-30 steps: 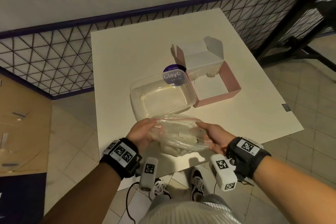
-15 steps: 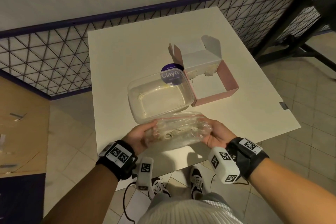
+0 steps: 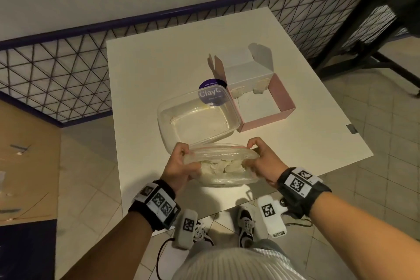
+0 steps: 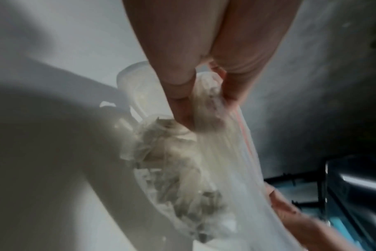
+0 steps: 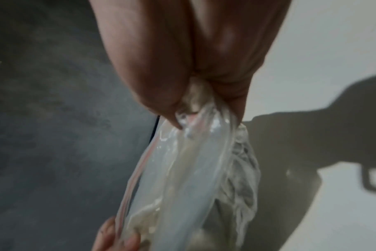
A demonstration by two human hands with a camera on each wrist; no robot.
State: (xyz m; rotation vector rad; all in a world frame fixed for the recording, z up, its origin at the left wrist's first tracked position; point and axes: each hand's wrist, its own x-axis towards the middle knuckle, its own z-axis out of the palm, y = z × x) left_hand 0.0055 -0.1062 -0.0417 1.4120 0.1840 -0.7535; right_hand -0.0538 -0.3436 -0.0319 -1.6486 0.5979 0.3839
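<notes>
A clear zip bag [image 3: 221, 167] with a red seal strip holds pale, lumpy pieces. It hangs between both hands above the near edge of the white table [image 3: 141, 79]. My left hand [image 3: 179, 161] pinches the bag's left top corner; in the left wrist view the bag [image 4: 195, 163] sags below the left hand [image 4: 195, 95]. My right hand [image 3: 261, 157] pinches the right top corner, and the right wrist view shows the bag [image 5: 189, 178] bunched in the right hand [image 5: 195, 108]. Just beyond the bag stands an empty clear plastic tub [image 3: 197, 120].
A round purple lid [image 3: 212, 95] lies behind the tub. An open pink cardboard box [image 3: 268, 107] sits to the tub's right. A black wire mesh fence [image 3: 56, 75] runs behind the table. Tiled floor and my shoes [image 3: 245, 225] are below.
Both hands have shifted from cradling the bag's sides to pinching its top corners. The bag now hangs mouth up with its seal strip stretched between them.
</notes>
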